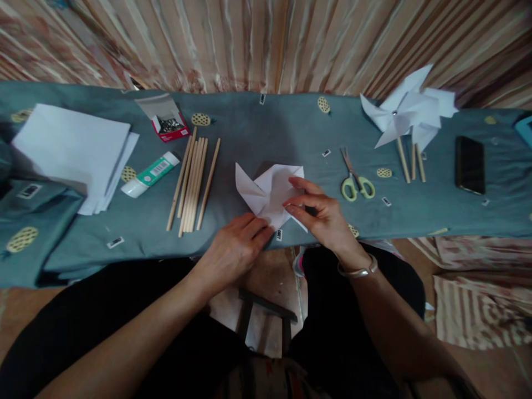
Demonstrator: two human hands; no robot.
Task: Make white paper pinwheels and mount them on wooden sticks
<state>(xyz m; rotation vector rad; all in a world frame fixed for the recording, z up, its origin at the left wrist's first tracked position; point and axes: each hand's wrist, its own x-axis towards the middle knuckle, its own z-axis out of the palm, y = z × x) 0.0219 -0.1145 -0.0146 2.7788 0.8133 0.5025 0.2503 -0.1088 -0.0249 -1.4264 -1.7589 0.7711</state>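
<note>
A white paper pinwheel [276, 191] lies on the cloth in front of me, its blades partly folded in toward the middle. My left hand [239, 244] has its fingers together on the pinwheel's near edge, gripping it there. From the right, my right hand [322, 213] holds the paper, thumb and index finger close together near the centre and the other fingers curved over it. What lies under the fingertips is hidden. A bundle of wooden sticks [193, 185] lies left of the pinwheel. Green-handled scissors [355, 180] rest to its right, blades pointing away.
On the patterned cloth [286, 127] at left are white paper sheets [75, 144], a glue tube [150, 174] and an open red box [170, 127] of small metal pieces. Finished pinwheels [409, 108] on sticks and a dark phone [470, 164] lie at right. A curtain [249, 44] hangs behind.
</note>
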